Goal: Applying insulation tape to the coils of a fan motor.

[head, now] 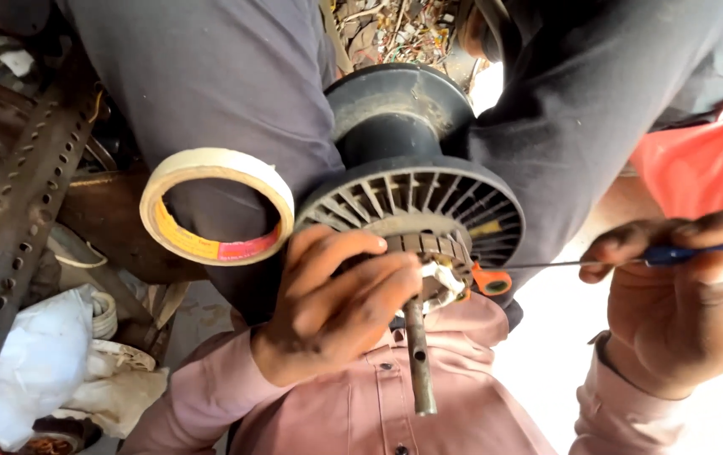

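A slotted metal rail (16, 211) runs down the left, white rags (50, 362) heaped below it. Scrap wire clutter (395, 29) sits up top, and bright daylight washes the floor (546, 337) at right.

Strong daylight enters from my right; the floor beside my right hand (681, 312) is blown out to white. My trousers stay dark, with little visible detail. The motor rotor (416, 202) and my left hand (336, 312) are evenly lit and sharp. Straight edges bow near the frame borders. The clutter at left is dim.
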